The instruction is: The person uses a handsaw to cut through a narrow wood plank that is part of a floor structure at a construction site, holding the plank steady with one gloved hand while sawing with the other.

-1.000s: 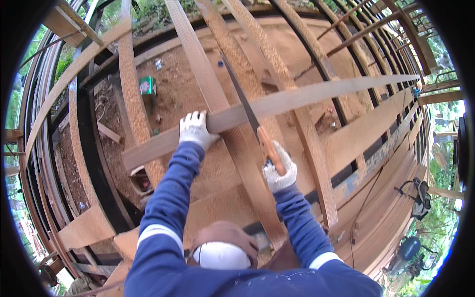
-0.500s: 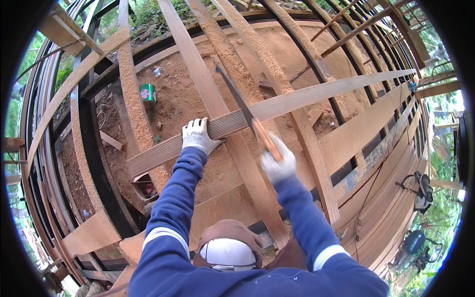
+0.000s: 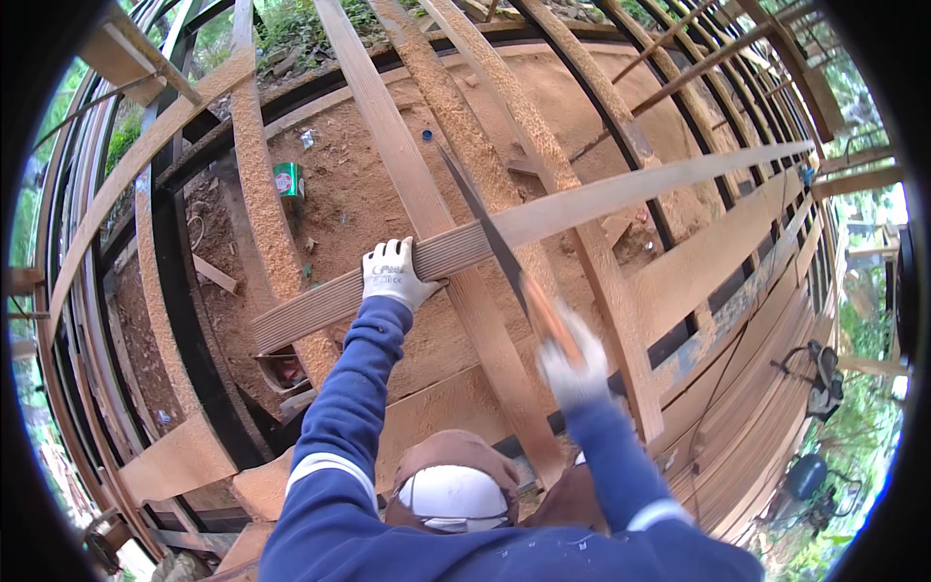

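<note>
A long grooved decking board [image 3: 330,307] lies slantwise over the wooden joists. My left hand [image 3: 396,275], in a white glove, grips it from the near side, with the fingers over its top and the thumb spread along its near edge. Wrapped round the orange-brown handle of a handsaw [image 3: 493,231] is my gloved right hand [image 3: 574,367], slightly blurred. The saw blade crosses the board to the right of my left hand, its tip pointing away from me. Whether a cut shows under the blade, I cannot tell.
Sawdust-covered joists [image 3: 262,194] run over brown earth with gaps between them. A green can [image 3: 289,180] stands on the ground at the left, and an open box [image 3: 281,371] sits below the board's left end. Stacked boards [image 3: 747,427] lie at the right, beside a dark strapped object [image 3: 822,378].
My right hand has drawn the saw back toward me and to the right, so its tip is nearer the board. My left hand and the board have shifted slightly right.
</note>
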The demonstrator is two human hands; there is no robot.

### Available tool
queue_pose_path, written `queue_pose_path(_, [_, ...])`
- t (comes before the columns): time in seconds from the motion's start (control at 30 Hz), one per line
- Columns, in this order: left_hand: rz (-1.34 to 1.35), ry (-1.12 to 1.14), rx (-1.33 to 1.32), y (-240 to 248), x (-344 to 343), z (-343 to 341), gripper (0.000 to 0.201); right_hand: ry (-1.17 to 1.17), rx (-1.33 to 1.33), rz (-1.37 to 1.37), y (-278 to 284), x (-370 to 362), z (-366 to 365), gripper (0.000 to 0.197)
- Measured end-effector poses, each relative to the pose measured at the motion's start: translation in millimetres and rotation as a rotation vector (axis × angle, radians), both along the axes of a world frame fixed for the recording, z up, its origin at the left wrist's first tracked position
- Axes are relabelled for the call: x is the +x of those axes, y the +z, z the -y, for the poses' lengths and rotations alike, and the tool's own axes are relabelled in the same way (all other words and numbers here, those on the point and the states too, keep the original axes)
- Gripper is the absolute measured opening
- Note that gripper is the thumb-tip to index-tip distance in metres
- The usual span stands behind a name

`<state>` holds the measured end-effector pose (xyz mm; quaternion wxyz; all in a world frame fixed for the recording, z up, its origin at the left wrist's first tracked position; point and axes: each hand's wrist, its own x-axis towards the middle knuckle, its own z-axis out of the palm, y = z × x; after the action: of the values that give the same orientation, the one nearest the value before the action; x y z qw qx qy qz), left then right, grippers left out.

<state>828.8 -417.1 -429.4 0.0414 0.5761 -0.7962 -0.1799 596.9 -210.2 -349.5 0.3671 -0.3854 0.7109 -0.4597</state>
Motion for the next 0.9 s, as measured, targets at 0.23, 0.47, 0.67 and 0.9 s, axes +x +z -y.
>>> queue_pose_path(0.23, [0.025, 0.001, 0.010, 3.7, -4.5, -0.7, 0.094, 0.189, -0.037, -0.290, 17.0, -12.7, -39.3, 0.056])
queue_pose_path(0.47, [-0.011, -0.025, 0.023, -4.0, -1.5, -3.4, 0.097, -0.003, 0.089, -0.002, -22.1, -10.4, -8.7, 0.058])
queue_pose_path(0.67, [0.029, 0.017, 0.034, 3.8, -2.0, -2.3, 0.096, 0.124, 0.071, -0.317, 38.7, -3.4, -74.0, 0.058])
queue_pose_path(0.9, [-0.019, -0.037, 0.025, -9.4, -4.3, -14.7, 0.097, 0.061, 0.027, -0.093, -21.2, -5.4, 27.1, 0.049])
